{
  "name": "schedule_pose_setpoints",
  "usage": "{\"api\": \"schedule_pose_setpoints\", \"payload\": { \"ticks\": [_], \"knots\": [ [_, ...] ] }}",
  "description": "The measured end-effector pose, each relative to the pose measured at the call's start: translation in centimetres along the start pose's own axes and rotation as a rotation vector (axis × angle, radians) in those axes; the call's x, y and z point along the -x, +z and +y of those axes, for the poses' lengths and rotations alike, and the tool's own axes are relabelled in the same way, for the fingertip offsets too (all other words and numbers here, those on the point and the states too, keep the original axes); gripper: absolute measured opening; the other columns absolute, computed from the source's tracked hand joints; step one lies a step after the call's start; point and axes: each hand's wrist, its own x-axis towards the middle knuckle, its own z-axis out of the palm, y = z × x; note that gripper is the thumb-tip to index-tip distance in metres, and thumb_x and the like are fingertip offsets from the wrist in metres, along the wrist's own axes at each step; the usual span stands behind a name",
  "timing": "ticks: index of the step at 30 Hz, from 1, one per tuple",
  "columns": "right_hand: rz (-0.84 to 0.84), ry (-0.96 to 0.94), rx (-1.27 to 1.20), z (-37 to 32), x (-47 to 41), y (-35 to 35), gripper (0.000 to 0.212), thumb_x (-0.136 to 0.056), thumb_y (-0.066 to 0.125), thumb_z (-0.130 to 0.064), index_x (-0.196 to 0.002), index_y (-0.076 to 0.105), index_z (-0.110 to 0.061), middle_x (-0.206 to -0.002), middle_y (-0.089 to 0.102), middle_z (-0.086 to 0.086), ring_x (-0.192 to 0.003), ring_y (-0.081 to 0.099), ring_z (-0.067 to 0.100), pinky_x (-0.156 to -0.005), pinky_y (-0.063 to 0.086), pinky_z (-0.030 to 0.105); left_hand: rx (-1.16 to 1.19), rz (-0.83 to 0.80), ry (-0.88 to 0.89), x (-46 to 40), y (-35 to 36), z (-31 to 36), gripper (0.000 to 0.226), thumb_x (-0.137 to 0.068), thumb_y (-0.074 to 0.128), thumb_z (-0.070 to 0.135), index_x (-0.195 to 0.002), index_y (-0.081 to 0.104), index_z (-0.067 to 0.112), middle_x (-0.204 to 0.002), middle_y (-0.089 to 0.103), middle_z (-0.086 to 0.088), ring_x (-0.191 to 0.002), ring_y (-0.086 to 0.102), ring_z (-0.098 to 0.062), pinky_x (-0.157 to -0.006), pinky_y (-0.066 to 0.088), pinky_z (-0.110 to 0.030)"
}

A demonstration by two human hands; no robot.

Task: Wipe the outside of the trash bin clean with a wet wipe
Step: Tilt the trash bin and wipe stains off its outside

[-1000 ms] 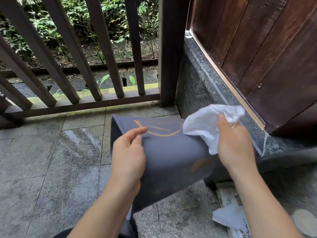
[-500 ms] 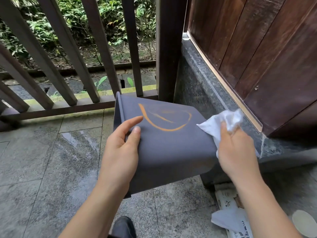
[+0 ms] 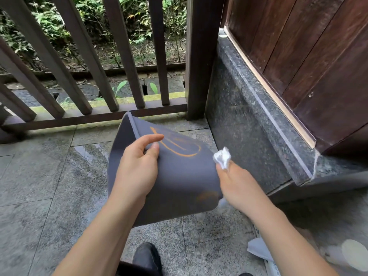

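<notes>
We hold the grey trash bin point(image 3: 179, 176) tipped on its side, off the stone floor point(image 3: 49, 186), in front of the wooden railing point(image 3: 95, 114). Left hand point(image 3: 135, 168) grip is closed on the bin: thumb on the side with the orange logo point(image 3: 175, 144), fingers curled round the rim. Right hand point(image 3: 241, 188) grip is closed on the white wet wipe point(image 3: 223, 158), bunched against the bin's right edge. A stone ledge point(image 3: 258, 126) runs along the right. Dark shoe point(image 3: 147, 255) shows below.
</notes>
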Motion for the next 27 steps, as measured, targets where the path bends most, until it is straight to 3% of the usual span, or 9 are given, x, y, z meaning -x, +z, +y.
{"api": "schedule_pose_setpoints", "payload": {
  "ticks": [5,9,11,13,17,20,22,25,27],
  "knots": [
    [-0.01,-0.016,-0.096,-0.8,-0.4,2.0,0.042,-0.105,0.034,-0.035,-0.137,0.047,-0.009,-0.135,0.054,0.012,-0.131,0.049,0.033,-0.104,0.04,0.04,0.041,-0.012,0.036,0.0,-0.4,0.4,0.032,-0.103,0.056,0.03,-0.127,0.06,0.051,-0.068,0.05,0.025,-0.064,0.05,0.003,-0.063,0.042,-0.02],
    [0.192,-0.015,-0.222,-1.9,-0.2,1.3,0.068,-0.098,0.027,-0.052,-0.15,0.036,-0.009,-0.154,0.04,0.015,-0.147,0.03,0.03,-0.12,0.023,0.05,0.147,-0.055,0.066,0.3,-0.2,1.3,0.036,-0.103,0.056,0.027,-0.126,0.062,0.054,-0.092,0.069,0.033,-0.085,0.067,0.005,-0.07,0.052,-0.016],
    [0.275,-0.019,-0.23,-2.1,0.2,1.0,0.064,-0.103,0.03,-0.047,-0.155,0.028,-0.01,-0.16,0.03,0.015,-0.152,0.019,0.028,-0.122,0.016,0.052,0.191,-0.072,0.081,0.5,0.0,1.6,0.038,-0.102,0.057,0.027,-0.127,0.061,0.055,-0.107,0.071,0.029,-0.1,0.069,-0.002,-0.08,0.055,-0.026],
    [0.296,-0.028,-0.229,-2.3,0.5,0.7,0.063,-0.104,0.029,-0.046,-0.153,0.031,-0.008,-0.158,0.034,0.016,-0.15,0.023,0.031,-0.121,0.017,0.054,0.241,-0.079,0.1,0.8,0.1,1.8,0.04,-0.102,0.057,0.024,-0.13,0.061,0.052,-0.117,0.071,0.021,-0.107,0.069,-0.008,-0.085,0.056,-0.031],
    [0.255,-0.148,-0.173,-3.4,1.8,0.8,0.069,-0.098,0.024,-0.05,-0.148,0.041,-0.005,-0.148,0.046,0.018,-0.142,0.035,0.036,-0.117,0.025,0.052,0.286,-0.128,0.155,1.4,0.7,2.1,0.041,-0.104,0.056,0.015,-0.136,0.059,0.04,-0.121,0.071,0.02,-0.11,0.068,-0.008,-0.089,0.055,-0.028],
    [0.21,-0.32,-0.197,-5.0,3.2,1.8,0.068,-0.099,0.028,-0.048,-0.156,0.031,-0.011,-0.158,0.038,0.01,-0.15,0.028,0.026,-0.12,0.024,0.049,0.223,-0.155,0.205,1.8,1.2,2.1,0.04,-0.103,0.056,0.013,-0.133,0.061,0.039,-0.093,0.071,0.012,-0.082,0.062,-0.007,-0.075,0.051,-0.023],
    [0.187,-0.402,-0.209,-5.6,3.6,2.4,0.067,-0.1,0.03,-0.048,-0.158,0.025,-0.017,-0.162,0.032,0.001,-0.154,0.02,0.014,-0.123,0.02,0.045,0.181,-0.151,0.21,1.8,1.3,2.0,0.04,-0.103,0.057,0.014,-0.132,0.061,0.041,-0.088,0.054,0.0,-0.075,0.048,-0.013,-0.068,0.042,-0.027],
    [0.172,-0.534,-0.223,-6.5,4.0,2.4,0.061,-0.101,0.034,-0.042,-0.159,0.025,-0.022,-0.163,0.031,-0.007,-0.153,0.017,0.003,-0.126,0.013,0.038,0.18,-0.156,0.217,1.9,1.3,1.9,0.041,-0.102,0.057,0.013,-0.132,0.062,0.041,-0.088,0.061,0.004,-0.076,0.054,-0.008,-0.069,0.047,-0.015],
    [0.146,-0.613,-0.259,-6.8,4.1,2.1,0.06,-0.101,0.038,-0.035,-0.159,0.026,-0.024,-0.163,0.03,-0.011,-0.153,0.018,0.003,-0.126,0.014,0.038,0.206,-0.191,0.201,2.0,1.2,1.9,0.044,-0.102,0.056,0.008,-0.134,0.061,0.038,-0.095,0.073,0.019,-0.085,0.066,-0.003,-0.072,0.051,-0.012]
  ]
}}
